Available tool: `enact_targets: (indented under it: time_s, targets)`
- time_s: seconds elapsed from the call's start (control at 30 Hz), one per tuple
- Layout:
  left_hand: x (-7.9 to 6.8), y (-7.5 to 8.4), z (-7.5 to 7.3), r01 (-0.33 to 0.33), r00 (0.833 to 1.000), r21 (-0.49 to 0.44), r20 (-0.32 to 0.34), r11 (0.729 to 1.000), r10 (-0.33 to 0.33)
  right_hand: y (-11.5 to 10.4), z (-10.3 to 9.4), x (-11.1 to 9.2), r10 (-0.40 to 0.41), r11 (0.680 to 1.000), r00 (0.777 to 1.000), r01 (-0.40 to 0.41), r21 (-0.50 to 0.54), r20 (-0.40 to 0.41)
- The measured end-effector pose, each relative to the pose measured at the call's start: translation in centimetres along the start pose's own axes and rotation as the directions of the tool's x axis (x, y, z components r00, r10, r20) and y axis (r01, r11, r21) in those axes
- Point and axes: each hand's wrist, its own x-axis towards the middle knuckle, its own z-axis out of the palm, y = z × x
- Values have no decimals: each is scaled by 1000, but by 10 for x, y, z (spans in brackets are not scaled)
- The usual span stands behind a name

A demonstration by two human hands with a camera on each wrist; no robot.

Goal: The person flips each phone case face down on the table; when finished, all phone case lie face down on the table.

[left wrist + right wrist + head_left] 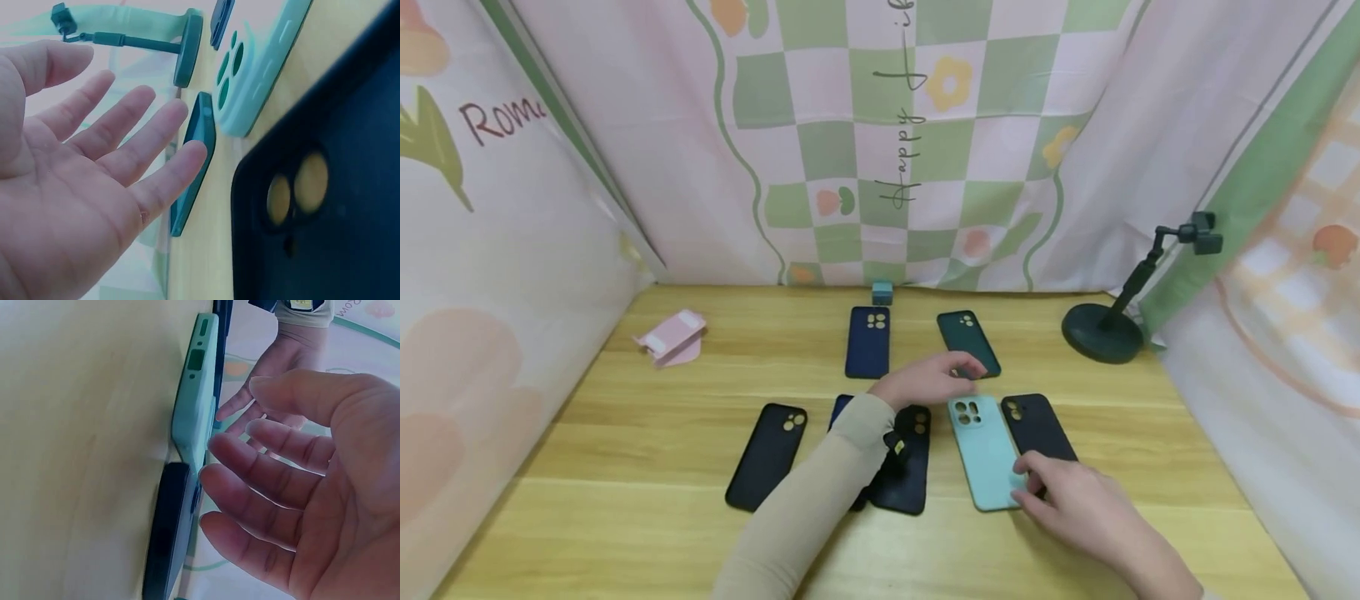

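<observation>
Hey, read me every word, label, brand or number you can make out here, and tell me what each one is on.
"Happy": sideways on the back curtain; the second word is cut off by the picture's top edge.
"Rom": on the left curtain; the next letter is only partly visible.
Yellow marking on the black wrist device: too small to read.
Phone cases: no readable text.

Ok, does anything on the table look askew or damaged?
Slightly askew: of the two back cases, the green case lies angled, while the blue case sits nearly square to the table. I see no damage.
</observation>
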Motion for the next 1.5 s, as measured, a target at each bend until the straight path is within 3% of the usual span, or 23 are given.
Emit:
enact_targets:
  time_s: [0.2, 0.37, 0.57, 0.8, 1.0, 1.27, 1.5]
  targets:
    - [-13, -8, -14, 8, 1000, 24, -19, 1000, -8, -13, 2, 10, -43, 999, 999, 42, -27, -27]
    - [-31, -24, -28, 20, 997, 119, -73, 993, -11, -36, 5, 23, -124, 992, 992, 123, -25, -37]
    - [-56, -41, -36, 107, 993, 233, -78, 967, -91, -67, 14, 39, -265, 964, 963, 265, 2, -40]
    - [-62, -42, -29, 129, 991, 289, -69, 949, -113, -96, 27, 52, -387, 922, 921, 385, 41, 51]
    - [-64, -40, -25, 158, 988, 357, -55, 921, -148, -111, 37, 60, -408, 911, 903, 413, -8, 136]
    - [-72, -35, -23, 204, 979, 298, -36, 933, -202, -116, 46, 64, -401, 910, 892, 414, -23, 208]
    - [-76, -35, -25, 220, 975, 277, -46, 935, -215, -120, 47, 67, -400, 910, 892, 414, -23, 210]
